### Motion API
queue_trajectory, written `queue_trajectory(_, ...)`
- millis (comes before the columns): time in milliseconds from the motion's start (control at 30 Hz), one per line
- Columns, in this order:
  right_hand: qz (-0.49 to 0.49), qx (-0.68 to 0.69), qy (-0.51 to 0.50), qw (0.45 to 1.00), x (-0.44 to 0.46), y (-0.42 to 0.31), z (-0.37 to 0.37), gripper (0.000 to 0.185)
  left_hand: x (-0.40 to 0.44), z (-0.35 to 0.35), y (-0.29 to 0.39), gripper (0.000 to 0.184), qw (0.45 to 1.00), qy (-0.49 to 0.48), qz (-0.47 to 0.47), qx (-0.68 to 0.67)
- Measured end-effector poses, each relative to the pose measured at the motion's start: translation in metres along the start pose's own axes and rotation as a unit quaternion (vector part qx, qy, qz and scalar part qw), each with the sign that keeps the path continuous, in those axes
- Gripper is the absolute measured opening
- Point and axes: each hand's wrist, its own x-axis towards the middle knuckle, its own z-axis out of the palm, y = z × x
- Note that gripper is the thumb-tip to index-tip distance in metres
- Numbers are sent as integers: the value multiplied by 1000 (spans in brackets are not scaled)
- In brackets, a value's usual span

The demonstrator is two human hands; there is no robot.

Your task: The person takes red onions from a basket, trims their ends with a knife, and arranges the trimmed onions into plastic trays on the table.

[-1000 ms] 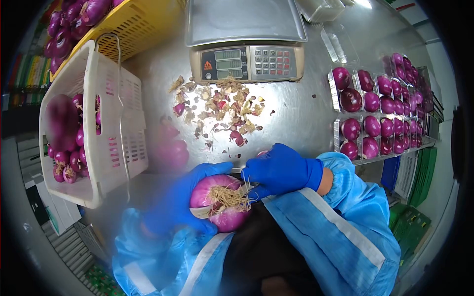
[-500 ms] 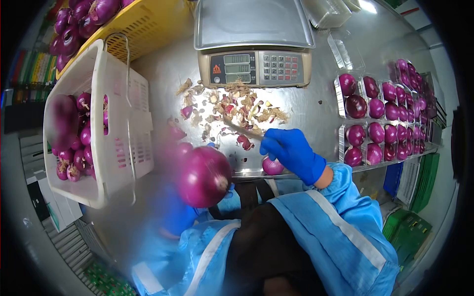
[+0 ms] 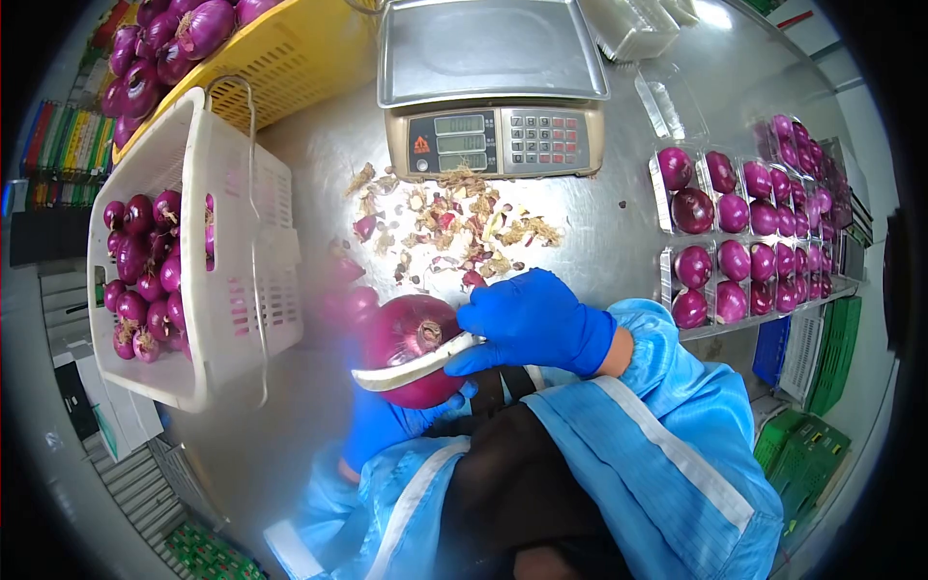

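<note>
A large red onion (image 3: 406,333) rests in my left hand (image 3: 382,425), whose blue-gloved fingers cup it from below; part of that hand is behind the onion. My right hand (image 3: 536,324), also gloved in blue, is closed around a knife (image 3: 411,370) with a pale curved blade. The blade lies across the front of the onion, just below its dry stem end. Beyond the hands, dry skins and root trimmings (image 3: 454,227) are scattered on the metal table (image 3: 590,217).
A digital scale (image 3: 493,140) stands at the back. At left are a white basket (image 3: 198,280) and a yellow crate (image 3: 261,68), both holding onions. Packed onions in clear trays (image 3: 730,261) line the right side, with empty clear trays (image 3: 633,29) behind.
The rooty side of the onion has turned out of view and its stem end shows. My right hand moved away with the knife, then came back, bringing the blade onto the onion.
</note>
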Motion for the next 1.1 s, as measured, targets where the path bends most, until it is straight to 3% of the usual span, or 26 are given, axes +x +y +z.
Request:
queue_trajectory(100,24,2,8,1000,-12,18,6,42,8,-26,-12,90,994,-52,-55,-80)
queue_trajectory(133,40,-16,-14,999,-19,23,4,41,7,-28,-10,91,995,-79,-54,1)
queue_trajectory(200,48,-27,-14,998,-23,25,5,40,8,-35,-7,95,987,-136,-87,-15)
queue_trajectory(267,52,-9,19,998,-21,20,5,40,15,-53,-13,99,946,-197,-155,-207)
queue_trajectory(333,65,5,46,997,-19,13,9,41,9,-28,-17,96,996,-47,-21,-71)
queue_trajectory(400,85,12,67,994,-16,6,14,42,8,-20,-17,88,994,-1,66,-84)
queue_trajectory(467,81,35,81,993,-10,-2,11,41,10,-31,-23,86,962,-57,96,-250)
queue_trajectory(567,119,76,79,987,-7,-7,9,36,13,-52,-45,90,955,-52,164,-242)
queue_trajectory(633,172,140,94,971,-24,11,31,36,12,-52,-36,95,963,-33,213,-164)
queue_trajectory(667,225,236,63,943,-34,19,42,30,10,-45,-29,95,962,-32,242,-120)
queue_trajectory(733,320,419,-9,850,-46,23,48,23,13,-39,-25,97,957,-22,284,-55)
queue_trajectory(833,196,383,169,887,-26,2,37,35,17,-40,-17,99,949,-2,314,21)
queue_trajectory(900,201,432,128,870,-10,-11,13,64,18,-8,-5,111,948,-5,303,92)
queue_trajectory(1000,97,431,199,875,6,0,23,81,28,23,-4,120,935,-2,304,185)
queue_trajectory(1067,96,510,194,832,1,11,34,89,45,36,-17,117,909,-14,343,238)
queue_trajectory(1100,156,574,174,784,-9,16,25,87,53,45,-21,111,909,-21,340,240)
